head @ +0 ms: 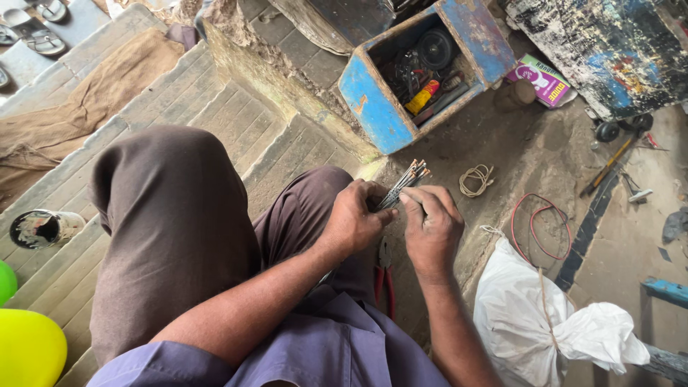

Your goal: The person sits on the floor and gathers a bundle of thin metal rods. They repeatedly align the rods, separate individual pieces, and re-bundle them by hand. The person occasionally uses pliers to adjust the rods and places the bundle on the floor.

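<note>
Seated worker sorting a bundle of thin wires (405, 183) above the lap: left hand (355, 218) closed firmly around the bundle, right hand (432, 228) pinching its stripped ends; keeping the tips level would likely ease separating strands; red-handled pliers (385, 276) lie below

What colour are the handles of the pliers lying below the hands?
Red, on the pliers; head view.

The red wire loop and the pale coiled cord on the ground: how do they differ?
The red wire loop is red, wide and loosely open; the pale coiled cord is beige, smaller and wound into a tight bundle. The cord lies nearer the blue box; the red loop lies beside the white bag. Both lie untouched on the dusty ground, apart from the hands.
</note>
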